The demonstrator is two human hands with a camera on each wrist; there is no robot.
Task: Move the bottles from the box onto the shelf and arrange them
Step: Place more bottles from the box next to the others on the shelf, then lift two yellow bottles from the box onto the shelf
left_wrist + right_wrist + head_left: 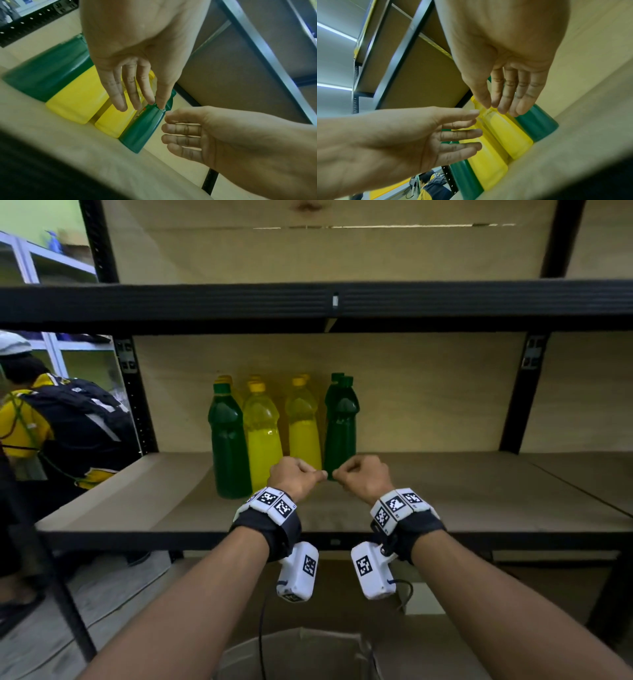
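Noting bottles (274, 433) upright in rows on the shelf (445, 498). My left hand (294, 477) and right hand (364, 479) hover empty, fingers relaxed (touching nothing). Full, heavy, slick: grip mid-body.

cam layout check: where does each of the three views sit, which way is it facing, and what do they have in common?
Head: on the head, facing forward and down at the shelf and bottles; shows both forearms, left hand, right hand.
Left wrist: under the left wrist, looking along the palm at the right green bottle; both hands show.
Right wrist: under the right wrist, looking along the palm at the yellow bottles; both hands show.
Shared: every view has both hands and the bottle row.
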